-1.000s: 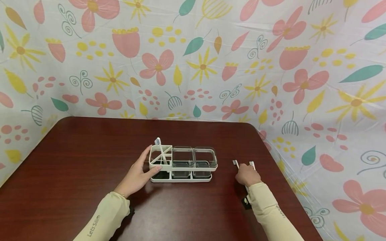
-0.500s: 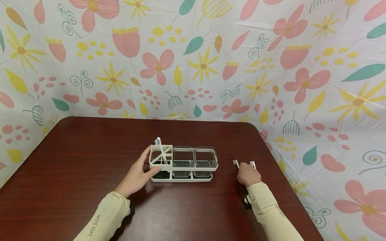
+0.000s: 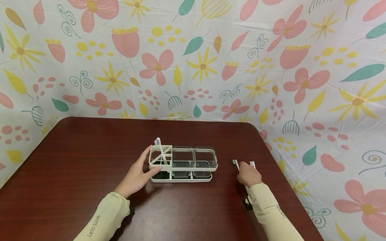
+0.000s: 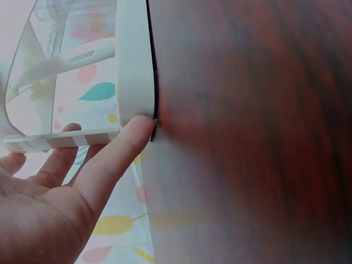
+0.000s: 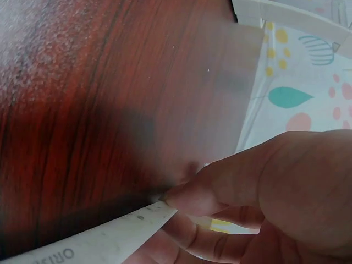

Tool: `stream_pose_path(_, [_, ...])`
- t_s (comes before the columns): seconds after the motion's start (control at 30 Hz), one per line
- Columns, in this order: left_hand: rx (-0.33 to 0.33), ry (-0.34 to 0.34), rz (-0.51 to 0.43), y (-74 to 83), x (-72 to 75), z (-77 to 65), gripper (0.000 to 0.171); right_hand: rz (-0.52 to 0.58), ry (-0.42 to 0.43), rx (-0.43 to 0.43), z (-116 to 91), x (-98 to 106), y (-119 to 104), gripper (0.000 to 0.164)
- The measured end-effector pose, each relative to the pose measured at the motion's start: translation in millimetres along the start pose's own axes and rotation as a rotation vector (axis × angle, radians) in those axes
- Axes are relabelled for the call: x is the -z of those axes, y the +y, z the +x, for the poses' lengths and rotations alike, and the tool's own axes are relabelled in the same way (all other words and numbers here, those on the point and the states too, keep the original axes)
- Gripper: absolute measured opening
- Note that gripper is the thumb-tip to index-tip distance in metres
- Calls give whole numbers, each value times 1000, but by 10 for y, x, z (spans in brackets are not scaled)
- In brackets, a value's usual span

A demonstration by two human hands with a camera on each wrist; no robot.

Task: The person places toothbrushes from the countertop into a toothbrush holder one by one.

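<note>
A white toothbrush holder with two clear square cups stands mid-table. One toothbrush leans in its divided left section, bristles up; its lettered handle shows in the left wrist view. My left hand grips the holder's left end, thumb on the front edge and fingers at the side. To the right, my right hand is low over the table. In the right wrist view, its thumb and fingers pinch a white toothbrush handle. Two brush heads show beyond this hand, a left one and a right one.
The dark red-brown table has rounded far corners. A floral curtain hangs behind it and along the right side. A small black object shows under the right wrist.
Both hands and the holder stay almost where they were. The left of the two brush heads by the right hand has shifted very slightly.
</note>
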State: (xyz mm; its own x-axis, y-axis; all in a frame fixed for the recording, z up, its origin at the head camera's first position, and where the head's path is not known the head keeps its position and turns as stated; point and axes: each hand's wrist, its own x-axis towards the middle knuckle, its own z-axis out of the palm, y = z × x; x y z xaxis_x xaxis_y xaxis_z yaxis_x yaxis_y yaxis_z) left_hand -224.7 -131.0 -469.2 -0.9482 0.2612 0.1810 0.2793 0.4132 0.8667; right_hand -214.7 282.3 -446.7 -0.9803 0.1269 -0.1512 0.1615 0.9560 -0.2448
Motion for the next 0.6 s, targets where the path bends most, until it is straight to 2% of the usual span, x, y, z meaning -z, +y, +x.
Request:
stream_pose_path(0.17, [-5, 4, 4, -1, 0, -3, 85, 19, 30, 18, -20, 38, -8, 18])
stream_pose_path(0.4, [-12, -1, 8, -6, 3, -1, 86, 85, 59, 22, -61, 140, -76, 34])
stream_pose_path(0.6, [-11, -9, 7, -11, 4, 3, 87, 144, 105, 34, -95, 218, -159, 37])
